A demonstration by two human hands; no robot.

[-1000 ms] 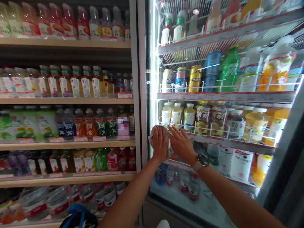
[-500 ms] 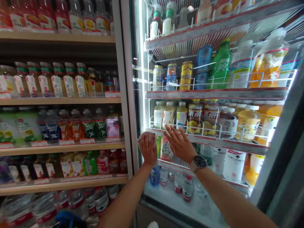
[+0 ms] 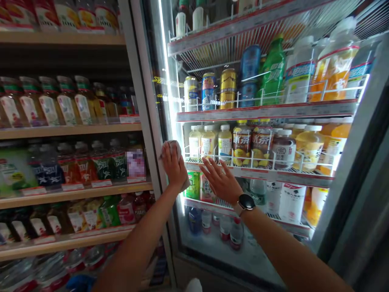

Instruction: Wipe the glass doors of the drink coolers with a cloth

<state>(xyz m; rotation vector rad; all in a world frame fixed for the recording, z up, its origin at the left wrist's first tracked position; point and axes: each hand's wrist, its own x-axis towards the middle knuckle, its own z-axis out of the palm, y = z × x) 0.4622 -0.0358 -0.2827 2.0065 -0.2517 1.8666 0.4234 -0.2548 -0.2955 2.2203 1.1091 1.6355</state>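
My left hand (image 3: 174, 165) presses a pale cloth (image 3: 185, 182) against the glass door (image 3: 170, 121) of a lit drinks fridge, close to its left frame. The cloth shows around the fingers and beneath the palm. To the right, my right hand (image 3: 221, 180) has its fingers stretched out and holds nothing; it seems to rest on the glass, though contact is hard to confirm. A dark round watch (image 3: 246, 201) sits on the right wrist. Behind the glass near this hand stand tea bottles (image 3: 225, 142) and a carton-like drink (image 3: 207, 188).
Wooden shelves (image 3: 69, 133) with rows of bottled drinks stand left of the fridge, beyond a grey upright frame (image 3: 138, 81). Inside the fridge, wire racks hold cans (image 3: 227, 88), a green bottle (image 3: 273, 71) and other drinks. A dark door edge (image 3: 343, 170) is on the right.
My left hand has moved the cloth up and left over the glass toward the frame. The right hand stays outstretched at nearly the same place on the door. The view has shifted slightly right.
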